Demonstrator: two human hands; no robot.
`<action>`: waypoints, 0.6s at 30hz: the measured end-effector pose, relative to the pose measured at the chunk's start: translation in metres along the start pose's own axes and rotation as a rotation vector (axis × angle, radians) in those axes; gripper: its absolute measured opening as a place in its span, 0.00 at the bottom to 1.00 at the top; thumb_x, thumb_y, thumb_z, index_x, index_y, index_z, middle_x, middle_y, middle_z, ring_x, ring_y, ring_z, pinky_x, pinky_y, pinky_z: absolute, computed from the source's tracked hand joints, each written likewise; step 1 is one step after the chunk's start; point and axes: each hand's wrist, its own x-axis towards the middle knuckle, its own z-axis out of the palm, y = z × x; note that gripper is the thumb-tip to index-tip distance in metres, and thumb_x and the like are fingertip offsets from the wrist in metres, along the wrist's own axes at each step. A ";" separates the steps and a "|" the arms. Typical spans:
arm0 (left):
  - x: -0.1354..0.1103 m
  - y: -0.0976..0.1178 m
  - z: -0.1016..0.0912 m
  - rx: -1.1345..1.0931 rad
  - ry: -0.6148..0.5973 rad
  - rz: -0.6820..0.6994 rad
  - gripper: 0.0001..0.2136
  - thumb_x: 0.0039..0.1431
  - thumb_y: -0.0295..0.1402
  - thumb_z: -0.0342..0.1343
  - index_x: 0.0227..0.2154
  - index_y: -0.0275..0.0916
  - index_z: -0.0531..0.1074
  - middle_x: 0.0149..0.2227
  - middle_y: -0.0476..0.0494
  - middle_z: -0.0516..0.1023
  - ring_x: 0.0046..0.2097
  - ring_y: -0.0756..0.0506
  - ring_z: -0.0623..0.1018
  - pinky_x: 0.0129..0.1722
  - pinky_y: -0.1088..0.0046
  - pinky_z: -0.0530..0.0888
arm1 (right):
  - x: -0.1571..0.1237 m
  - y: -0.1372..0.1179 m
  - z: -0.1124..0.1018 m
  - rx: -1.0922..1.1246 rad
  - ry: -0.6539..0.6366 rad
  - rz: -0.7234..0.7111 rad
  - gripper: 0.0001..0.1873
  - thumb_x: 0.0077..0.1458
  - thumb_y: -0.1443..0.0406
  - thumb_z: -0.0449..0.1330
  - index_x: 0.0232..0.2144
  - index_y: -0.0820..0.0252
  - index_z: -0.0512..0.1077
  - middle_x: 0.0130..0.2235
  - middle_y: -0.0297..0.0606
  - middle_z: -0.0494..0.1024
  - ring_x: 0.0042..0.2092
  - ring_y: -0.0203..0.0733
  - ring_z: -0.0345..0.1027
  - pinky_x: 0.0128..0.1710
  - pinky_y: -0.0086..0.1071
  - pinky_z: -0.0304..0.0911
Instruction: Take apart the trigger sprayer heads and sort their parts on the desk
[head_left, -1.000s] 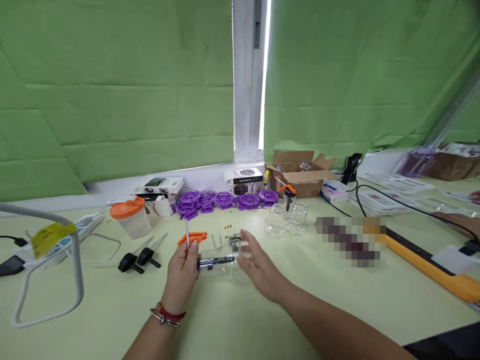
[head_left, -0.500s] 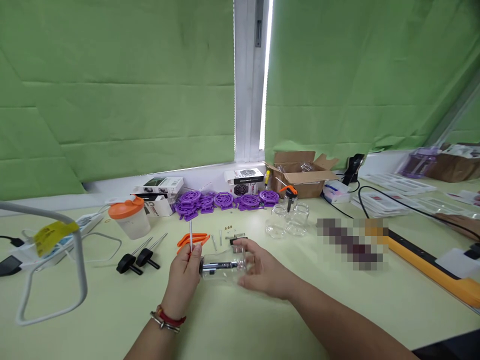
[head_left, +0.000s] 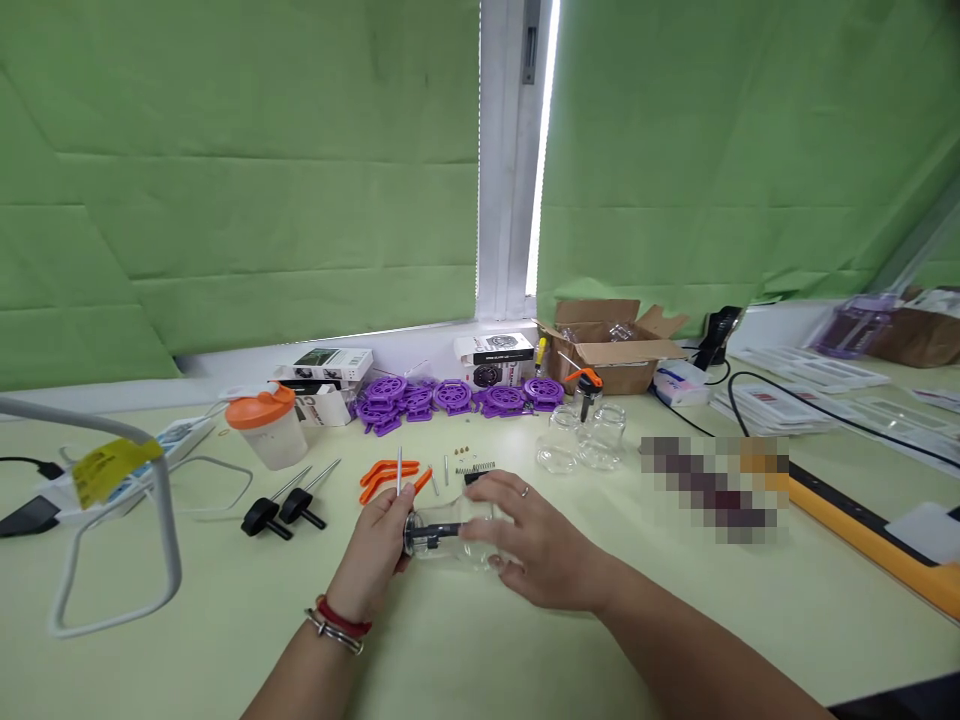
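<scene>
The jar [head_left: 454, 548] is between the left hand [head_left: 379, 540] and right hand [head_left: 536, 540]. Behind the jar lie the springs [head_left: 484, 466]; behind it to the left, the handles [head_left: 382, 469]. Well left of it are two cranks [head_left: 262, 517] and, farther back, the cup [head_left: 274, 440]. Behind it to the right stand more jars [head_left: 606, 435] and, farther back, the carton [head_left: 615, 377].

At lower centre, the jar [head_left: 450, 553] looks glassy, smooth and glossy; mid-frame, the wheel-patterned purple pieces [head_left: 453, 397] look plastic; right of centre, the open box [head_left: 616, 378] is matt cardboard.
</scene>
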 end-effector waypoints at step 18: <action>0.012 -0.003 -0.013 0.014 0.258 0.081 0.19 0.52 0.52 0.49 0.20 0.40 0.62 0.17 0.54 0.62 0.17 0.52 0.62 0.15 0.77 0.58 | -0.001 0.004 0.005 0.106 0.083 0.171 0.34 0.41 0.69 0.64 0.52 0.53 0.62 0.54 0.45 0.60 0.58 0.51 0.52 0.56 0.46 0.53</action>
